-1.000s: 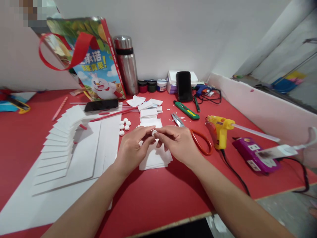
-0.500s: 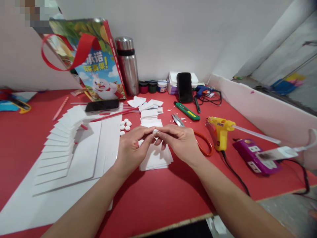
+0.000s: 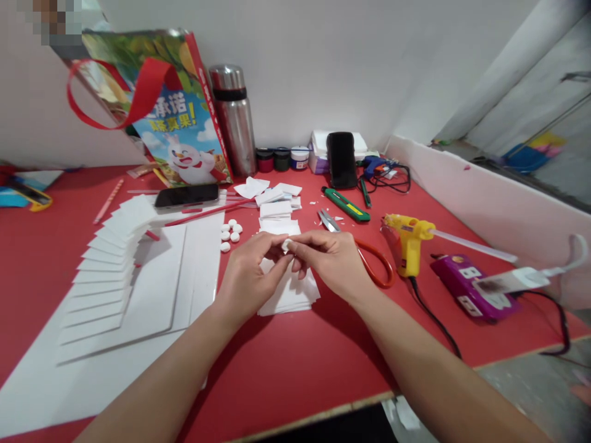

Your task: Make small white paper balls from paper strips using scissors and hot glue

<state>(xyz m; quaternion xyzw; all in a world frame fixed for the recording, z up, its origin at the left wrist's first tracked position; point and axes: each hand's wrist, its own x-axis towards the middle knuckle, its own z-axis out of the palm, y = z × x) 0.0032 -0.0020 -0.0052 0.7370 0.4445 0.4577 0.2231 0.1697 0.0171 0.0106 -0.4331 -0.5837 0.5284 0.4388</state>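
Observation:
A small white piece (image 3: 287, 245), possibly folded or rolled paper, is pinched between the fingertips of both hands. My left hand (image 3: 247, 271) holds it from the left, fingers curled. From the other side my right hand (image 3: 330, 264) grips it between thumb and forefinger. Beneath the hands lies a stack of white paper sheets (image 3: 290, 298), partly covered by them. Several small white round discs (image 3: 231, 231) sit left of the stack. Orange-handled scissors (image 3: 376, 264) rest beside my right hand, their handle partly hidden by it.
A stepped white card model (image 3: 108, 264) stands on white board at left. To the right are a yellow glue gun (image 3: 410, 240), a purple box (image 3: 471, 289) and a green cutter (image 3: 346, 204). Phones, a steel flask (image 3: 233, 120) and a gift bag (image 3: 184, 123) stand behind.
My left thumb has shifted down and away from the white piece, which now shows more between the fingertips. The whole view has moved slightly.

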